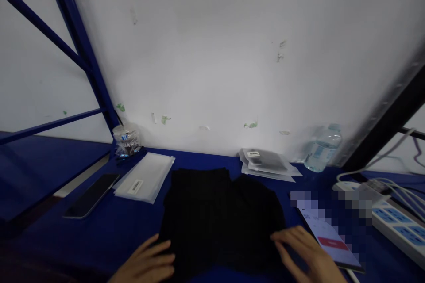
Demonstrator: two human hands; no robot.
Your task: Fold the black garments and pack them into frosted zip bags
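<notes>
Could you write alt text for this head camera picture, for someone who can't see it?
Two bare hands, left hand and right hand, rest flat on a black garment spread on a blue table. Stacks of clear bags, a phone and a water bottle lie around it.

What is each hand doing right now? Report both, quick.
Left hand: open, fingers resting flat on the black garment.
Right hand: open, palm down on the same garment's right edge, gripping nothing.

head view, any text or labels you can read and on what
None can be read.
White sticker on the bag stack: blurred.
Label on the packed bags: too small.
Bottle label: blurred.
Phone screen by the right hand: red button, text unreadable.
Jar label: blurred.
</notes>
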